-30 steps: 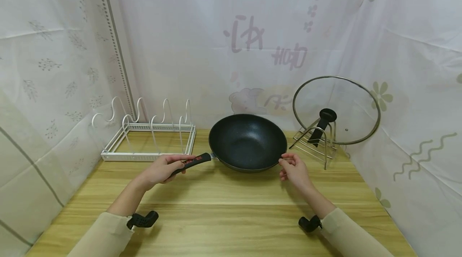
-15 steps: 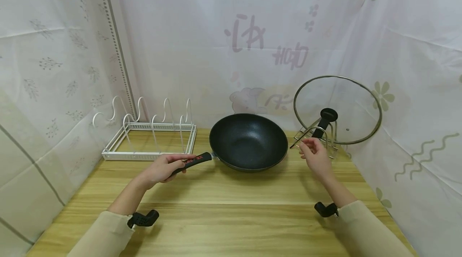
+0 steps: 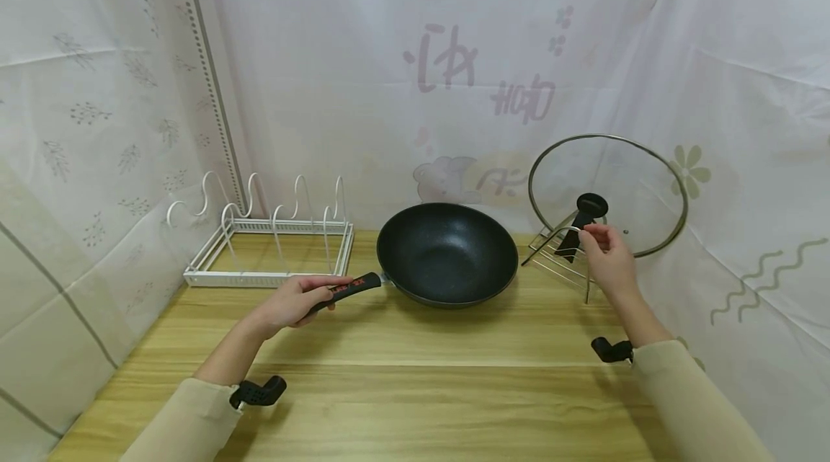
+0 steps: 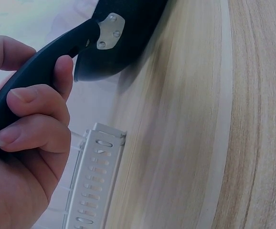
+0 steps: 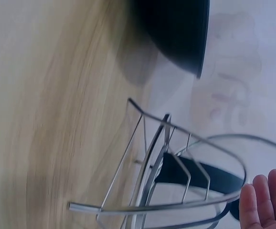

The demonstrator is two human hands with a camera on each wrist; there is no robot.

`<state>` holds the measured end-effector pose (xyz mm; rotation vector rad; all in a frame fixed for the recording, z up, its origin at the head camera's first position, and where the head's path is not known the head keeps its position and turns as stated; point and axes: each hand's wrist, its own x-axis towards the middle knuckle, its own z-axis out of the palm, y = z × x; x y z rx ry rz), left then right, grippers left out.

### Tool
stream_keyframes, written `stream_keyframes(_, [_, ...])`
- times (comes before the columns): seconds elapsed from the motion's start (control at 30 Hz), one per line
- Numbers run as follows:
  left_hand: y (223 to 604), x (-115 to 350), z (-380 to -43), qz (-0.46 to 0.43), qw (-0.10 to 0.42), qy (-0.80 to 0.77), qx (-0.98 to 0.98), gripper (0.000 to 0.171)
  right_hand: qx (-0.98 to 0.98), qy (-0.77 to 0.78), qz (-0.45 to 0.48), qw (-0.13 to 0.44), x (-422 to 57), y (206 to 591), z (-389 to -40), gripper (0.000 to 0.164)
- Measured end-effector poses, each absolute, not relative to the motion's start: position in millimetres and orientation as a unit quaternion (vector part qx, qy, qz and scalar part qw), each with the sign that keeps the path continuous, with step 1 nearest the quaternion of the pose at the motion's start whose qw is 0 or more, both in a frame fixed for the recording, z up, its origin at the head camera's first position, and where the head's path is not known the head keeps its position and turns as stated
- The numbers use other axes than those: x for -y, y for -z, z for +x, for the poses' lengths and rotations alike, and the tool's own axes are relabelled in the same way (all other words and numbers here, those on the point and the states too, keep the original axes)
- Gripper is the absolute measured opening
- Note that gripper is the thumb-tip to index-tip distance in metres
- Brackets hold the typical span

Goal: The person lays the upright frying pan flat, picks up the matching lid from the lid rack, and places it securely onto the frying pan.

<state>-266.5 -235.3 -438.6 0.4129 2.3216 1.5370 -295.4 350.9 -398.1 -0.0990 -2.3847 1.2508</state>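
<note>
A black wok (image 3: 447, 254) sits in the middle of the wooden table, its long black handle (image 3: 355, 290) pointing left. My left hand (image 3: 295, 307) grips that handle; in the left wrist view, the fingers (image 4: 45, 102) curl round it. Farther right, a wire lid rack (image 3: 586, 282) holds a large glass lid (image 3: 648, 188) upright with a metal rim and a black handle (image 3: 586, 213). My right hand (image 3: 609, 260) is at the rack's front loop, overlapping it in the head view. Its extended fingers (image 5: 262, 198) appear beside the loop in the right wrist view.
A white metal pan rack (image 3: 243, 278) with several curved dividers stands at the back left. Patterned pale curtains (image 3: 363, 87) rise behind and along both sides of the wooden table (image 3: 415, 404).
My right hand has left the wok's right rim and moved right and farther back to the lid rack. The left hand stays on the wok's handle.
</note>
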Motion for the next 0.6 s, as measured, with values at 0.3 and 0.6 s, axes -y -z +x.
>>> stream_keyframes(0.3, [439.3,235.3,-267.4,0.149,0.159,-0.538,-0.814,0.044,0.867,-0.453,-0.07,0.196,-371.3,399.2,-308.6,0.06])
stream_keyframes(0.6, [439.3,236.5,-268.4,0.148,0.161,-0.534,-0.817,0.044,0.877,-0.446,-0.087,0.155,-382.3,404.1,-324.6,0.077])
